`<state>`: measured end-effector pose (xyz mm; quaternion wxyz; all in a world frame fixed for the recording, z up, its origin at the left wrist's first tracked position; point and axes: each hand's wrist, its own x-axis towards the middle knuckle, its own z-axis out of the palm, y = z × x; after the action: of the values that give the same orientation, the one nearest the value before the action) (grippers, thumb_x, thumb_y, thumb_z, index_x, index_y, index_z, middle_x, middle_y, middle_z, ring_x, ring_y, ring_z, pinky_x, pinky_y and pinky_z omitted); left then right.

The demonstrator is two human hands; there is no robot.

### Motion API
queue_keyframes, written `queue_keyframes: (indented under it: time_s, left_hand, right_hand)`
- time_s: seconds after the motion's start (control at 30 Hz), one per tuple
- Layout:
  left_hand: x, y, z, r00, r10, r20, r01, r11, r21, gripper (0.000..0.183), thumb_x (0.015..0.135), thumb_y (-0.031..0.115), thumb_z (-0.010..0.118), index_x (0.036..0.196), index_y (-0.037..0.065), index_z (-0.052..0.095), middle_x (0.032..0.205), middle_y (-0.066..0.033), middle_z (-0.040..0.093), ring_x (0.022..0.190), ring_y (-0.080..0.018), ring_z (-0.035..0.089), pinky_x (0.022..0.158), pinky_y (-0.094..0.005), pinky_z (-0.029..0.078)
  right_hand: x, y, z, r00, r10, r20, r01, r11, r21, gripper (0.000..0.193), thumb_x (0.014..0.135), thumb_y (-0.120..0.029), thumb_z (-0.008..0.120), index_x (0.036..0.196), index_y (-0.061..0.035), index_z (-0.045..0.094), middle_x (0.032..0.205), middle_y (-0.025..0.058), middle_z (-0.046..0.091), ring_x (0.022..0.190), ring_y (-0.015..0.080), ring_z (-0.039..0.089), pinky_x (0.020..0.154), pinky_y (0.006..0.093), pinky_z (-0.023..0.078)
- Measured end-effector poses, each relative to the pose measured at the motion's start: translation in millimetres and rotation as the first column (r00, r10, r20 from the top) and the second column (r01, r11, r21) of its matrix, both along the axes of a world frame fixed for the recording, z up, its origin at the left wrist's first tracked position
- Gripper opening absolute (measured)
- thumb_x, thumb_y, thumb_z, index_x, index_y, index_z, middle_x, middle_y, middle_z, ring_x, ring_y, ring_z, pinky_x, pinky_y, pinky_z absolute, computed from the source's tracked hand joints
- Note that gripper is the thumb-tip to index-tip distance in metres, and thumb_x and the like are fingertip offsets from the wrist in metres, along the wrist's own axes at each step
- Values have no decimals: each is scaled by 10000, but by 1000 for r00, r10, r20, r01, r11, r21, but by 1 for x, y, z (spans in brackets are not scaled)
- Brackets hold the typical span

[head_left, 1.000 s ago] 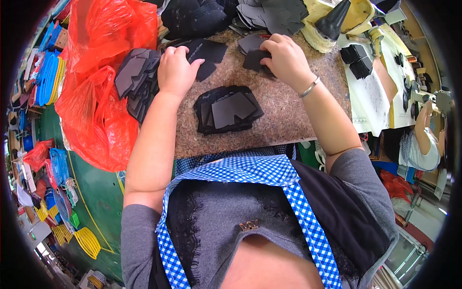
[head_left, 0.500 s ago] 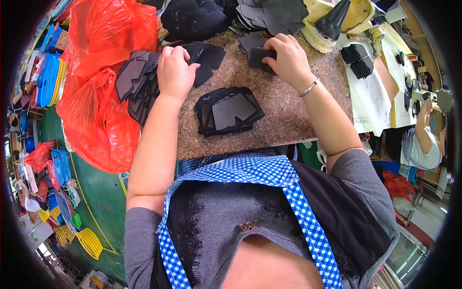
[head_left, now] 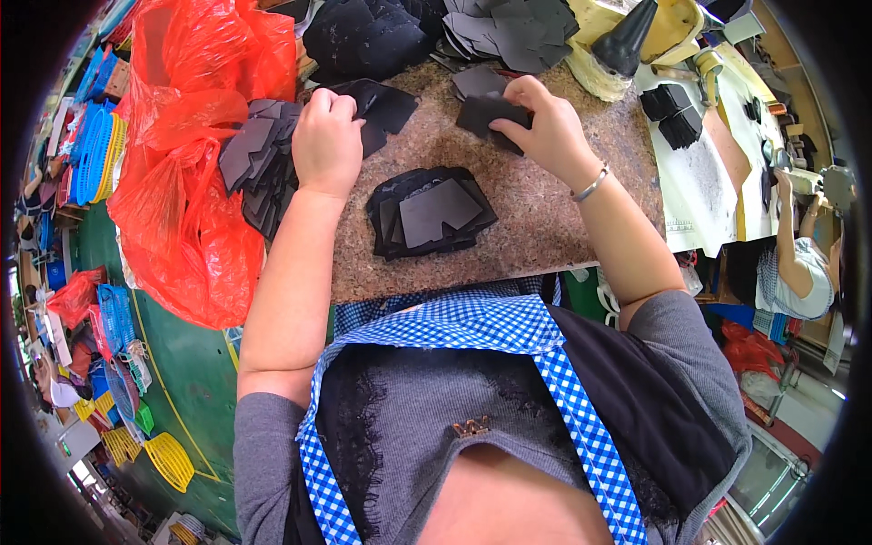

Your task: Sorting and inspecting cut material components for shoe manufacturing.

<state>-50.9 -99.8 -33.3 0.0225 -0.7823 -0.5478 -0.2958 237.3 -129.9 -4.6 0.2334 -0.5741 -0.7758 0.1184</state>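
My right hand [head_left: 551, 136] pinches a dark flat cut piece [head_left: 490, 118] between thumb and fingers, over a grey piece [head_left: 479, 82] on the speckled work slab [head_left: 545, 218]. My left hand [head_left: 329, 143] is closed, its thumb and curled fingers at the edge of a black cut piece [head_left: 389, 111]; its fingertips are partly hidden. Left of that hand, a fanned stack of dark cut pieces [head_left: 259, 150] leans by the red plastic bag [head_left: 186, 209]. Between my forearms lies a small pile of black pieces, topped by a grey notched piece [head_left: 440, 213].
At the back are a black heap [head_left: 372, 41] and a pile of grey pieces [head_left: 513, 32]. A black cone [head_left: 625, 38] stands in a yellowish container at back right. Black bundled pieces [head_left: 672, 113] lie on white paper. Another person [head_left: 799, 272] works at far right.
The piece in my right hand has turned and shows more of its flat face. My left hand has shifted slightly toward me and left, and the black piece beside it moved left too.
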Motion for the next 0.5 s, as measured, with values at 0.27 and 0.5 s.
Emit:
queue_keyframes:
  time_s: [0.27,0.5]
  left_hand:
    - [-17,-1,31,962,49,268,73,901,-427,119,786,88,633,833,18,549,705,-152,568,685,-319,592,657,-395,481]
    - [9,-56,60,420,27,907,646,694,-319,241,822,10,703,985,44,528,986,-37,547,915,-132,548,806,-284,469]
  right_hand:
    - [-1,-4,1,804,-35,-594,-123,967,-224,410,908,-24,635,1309,-62,562,1094,28,657,980,70,581,856,234,485]
    - [0,-12,7,555,-180,-812,-261,890,-375,430,901,56,464,1302,-66,566,1000,11,649,873,54,570,747,218,487]
